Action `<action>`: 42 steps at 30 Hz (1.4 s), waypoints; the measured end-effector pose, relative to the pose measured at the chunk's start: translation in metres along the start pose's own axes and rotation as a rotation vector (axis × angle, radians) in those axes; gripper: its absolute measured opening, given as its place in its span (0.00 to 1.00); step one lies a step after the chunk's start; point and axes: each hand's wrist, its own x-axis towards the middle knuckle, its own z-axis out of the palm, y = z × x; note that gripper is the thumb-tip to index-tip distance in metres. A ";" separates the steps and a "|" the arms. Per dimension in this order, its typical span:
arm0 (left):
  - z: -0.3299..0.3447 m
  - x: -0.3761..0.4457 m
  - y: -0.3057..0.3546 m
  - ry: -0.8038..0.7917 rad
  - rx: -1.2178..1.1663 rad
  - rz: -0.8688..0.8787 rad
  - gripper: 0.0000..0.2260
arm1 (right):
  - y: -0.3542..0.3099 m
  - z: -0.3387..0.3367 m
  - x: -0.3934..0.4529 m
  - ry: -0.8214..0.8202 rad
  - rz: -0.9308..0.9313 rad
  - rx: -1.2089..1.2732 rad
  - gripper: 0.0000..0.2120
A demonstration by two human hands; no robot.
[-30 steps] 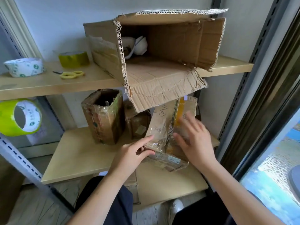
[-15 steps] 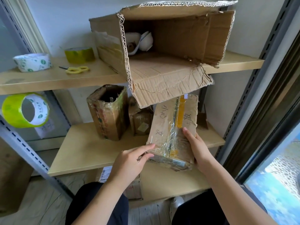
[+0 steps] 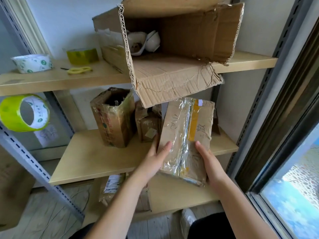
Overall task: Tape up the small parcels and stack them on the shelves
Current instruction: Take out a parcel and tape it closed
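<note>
A flat cardboard parcel [image 3: 187, 133] wrapped in clear and yellow tape leans over the front of the middle shelf [image 3: 96, 161]. My left hand [image 3: 155, 159] grips its left edge, thumb on the face. My right hand [image 3: 209, 161] holds its lower right side, thumb on top. Behind it on the same shelf stand a tall taped parcel [image 3: 114, 118] and a smaller parcel [image 3: 148, 123]. Another parcel with a label [image 3: 112, 187] lies on the lower shelf.
A big open carton [image 3: 172, 54] lies on its side on the upper shelf, its flap hanging over the edge. Left of it are two tape rolls [image 3: 32, 63], [image 3: 82, 55] and yellow scissors [image 3: 78, 70]. A green tape roll [image 3: 24, 112] hangs at left. A window frame [image 3: 283, 118] stands at right.
The flat parcel has gone from tilted to more upright and further onto the middle shelf. My left hand moved from its lower corner to its left edge; my right hand slid lower.
</note>
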 end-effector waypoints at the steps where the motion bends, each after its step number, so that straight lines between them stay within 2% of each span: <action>1: 0.005 0.001 -0.003 -0.003 -0.012 -0.015 0.42 | 0.002 -0.002 -0.004 -0.009 0.005 0.014 0.23; 2: 0.009 -0.001 -0.007 0.000 -0.022 -0.016 0.40 | 0.005 -0.004 -0.008 -0.021 0.007 0.030 0.22; 5: 0.017 -0.014 -0.022 -0.019 0.036 0.023 0.21 | 0.016 -0.010 -0.021 -0.017 -0.002 0.064 0.20; 7: 0.020 -0.022 -0.029 -0.006 0.073 0.049 0.17 | 0.021 -0.012 -0.028 -0.005 -0.022 0.042 0.19; 9: 0.019 -0.026 -0.030 -0.006 0.070 0.063 0.23 | 0.021 -0.015 -0.034 -0.002 -0.039 0.028 0.19; 12: 0.013 -0.030 -0.014 -0.067 0.056 -0.046 0.42 | 0.021 -0.019 -0.042 -0.008 -0.040 0.024 0.24; 14: 0.014 -0.026 0.001 -0.080 0.083 -0.058 0.47 | 0.027 -0.018 -0.046 -0.022 -0.029 -0.019 0.25; 16: 0.026 -0.023 0.012 -0.047 0.140 -0.051 0.46 | 0.035 -0.013 -0.048 0.000 -0.005 -0.022 0.22; 20: 0.047 -0.025 0.010 0.079 0.230 -0.008 0.28 | 0.042 -0.010 -0.050 0.097 0.007 -0.077 0.20; 22: 0.047 -0.028 0.005 0.115 0.252 0.000 0.24 | 0.039 -0.012 -0.055 0.096 0.012 -0.108 0.20; 23: 0.046 -0.029 0.001 0.094 0.228 -0.004 0.24 | 0.036 -0.013 -0.057 0.079 0.026 -0.099 0.21; 26: 0.037 -0.033 -0.020 0.024 0.099 -0.069 0.35 | 0.027 -0.019 -0.059 -0.006 0.065 0.018 0.17; 28: 0.024 -0.022 -0.048 0.141 -0.064 -0.221 0.41 | 0.026 -0.025 -0.057 0.011 0.083 0.057 0.17; 30: 0.015 -0.018 -0.056 0.227 -0.045 -0.290 0.38 | 0.030 -0.029 -0.055 0.055 0.084 0.012 0.22; 31: 0.013 -0.014 -0.057 0.223 0.015 -0.266 0.36 | 0.032 -0.030 -0.055 0.067 0.088 -0.047 0.25; 34: 0.013 -0.007 -0.050 0.174 0.124 -0.199 0.41 | 0.037 -0.031 -0.056 0.062 0.108 -0.102 0.26; 37: 0.012 0.001 -0.048 0.118 0.072 -0.269 0.40 | 0.032 -0.037 -0.054 0.087 0.112 -0.083 0.25; 40: 0.005 0.006 -0.051 0.072 -0.005 -0.226 0.49 | 0.026 -0.050 -0.049 0.104 0.139 -0.061 0.26; 42: -0.002 0.004 -0.056 0.099 -0.053 -0.229 0.47 | 0.022 -0.055 -0.046 0.103 0.191 -0.040 0.27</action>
